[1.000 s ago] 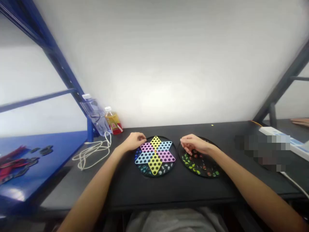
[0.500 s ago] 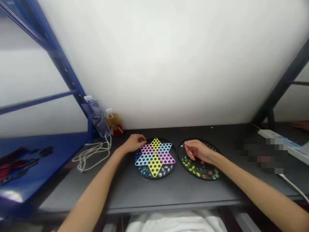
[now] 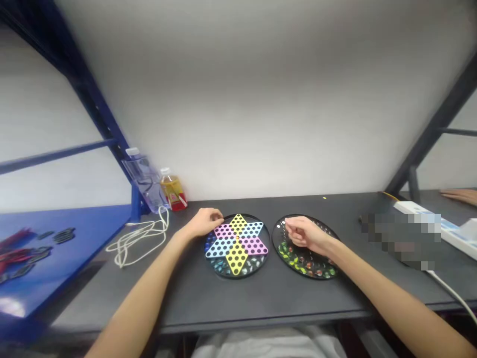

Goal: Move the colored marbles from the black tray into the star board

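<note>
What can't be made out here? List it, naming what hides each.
All head view:
Right hand: curled fingers hide whether it holds anything.
Right tray: partly covered by that hand.
Dark object: masked by pixel blocks.
Red items: cut off by left edge.
Yellow bottle: label too small.

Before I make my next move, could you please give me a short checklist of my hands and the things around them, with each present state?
1. Left hand at the star board: ok, it is at the upper left edge; firm contact, cannot tell.
2. Right hand over the black tray: ok, fingers drawn together.
3. Something between the right fingertips: cannot tell, too small.
4. Marbles inside the tray's rim: ok for those in sight; the right hand and forearm hide part of the tray.
5. White cord apart from the star board: ok, it lies loose to the left.
</note>
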A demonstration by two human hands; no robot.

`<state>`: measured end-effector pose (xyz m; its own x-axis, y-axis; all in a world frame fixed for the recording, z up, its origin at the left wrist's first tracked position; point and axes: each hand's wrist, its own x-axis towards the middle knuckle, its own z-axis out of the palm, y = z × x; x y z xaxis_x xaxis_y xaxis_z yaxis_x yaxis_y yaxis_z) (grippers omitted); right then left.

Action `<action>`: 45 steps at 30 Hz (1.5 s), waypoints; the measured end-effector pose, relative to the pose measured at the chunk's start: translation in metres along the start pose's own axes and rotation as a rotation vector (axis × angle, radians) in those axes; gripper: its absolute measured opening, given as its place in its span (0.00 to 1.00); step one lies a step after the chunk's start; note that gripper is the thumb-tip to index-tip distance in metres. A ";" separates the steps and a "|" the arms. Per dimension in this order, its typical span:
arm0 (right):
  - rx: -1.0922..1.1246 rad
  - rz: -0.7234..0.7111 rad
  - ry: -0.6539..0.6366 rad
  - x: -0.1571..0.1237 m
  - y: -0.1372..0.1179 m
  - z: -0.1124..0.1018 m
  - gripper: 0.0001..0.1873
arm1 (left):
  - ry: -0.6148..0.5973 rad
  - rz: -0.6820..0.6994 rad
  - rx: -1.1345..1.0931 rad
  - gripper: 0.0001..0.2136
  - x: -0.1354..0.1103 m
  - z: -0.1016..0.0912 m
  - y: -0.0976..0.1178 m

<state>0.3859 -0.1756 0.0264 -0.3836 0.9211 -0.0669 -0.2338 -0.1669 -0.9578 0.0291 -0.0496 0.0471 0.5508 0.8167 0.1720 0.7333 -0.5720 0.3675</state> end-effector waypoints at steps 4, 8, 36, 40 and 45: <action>-0.017 -0.051 0.054 0.002 0.003 -0.003 0.20 | 0.004 0.001 0.014 0.15 0.001 0.001 -0.002; -0.006 -0.078 0.074 0.002 -0.002 -0.011 0.21 | 0.005 0.010 0.004 0.15 0.002 0.002 -0.005; -1.174 0.033 -0.030 -0.082 -0.044 -0.011 0.17 | 0.012 0.019 0.009 0.14 0.001 0.002 -0.001; -1.173 0.039 0.003 -0.071 -0.039 -0.018 0.18 | 0.017 0.023 0.009 0.14 0.001 0.004 -0.004; -1.130 0.077 -0.098 -0.060 -0.035 -0.016 0.14 | 0.008 0.010 0.009 0.14 0.001 0.004 -0.003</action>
<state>0.4308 -0.2193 0.0591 -0.4421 0.8823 -0.1616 0.7139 0.2370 -0.6590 0.0285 -0.0474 0.0427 0.5548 0.8116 0.1831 0.7313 -0.5807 0.3578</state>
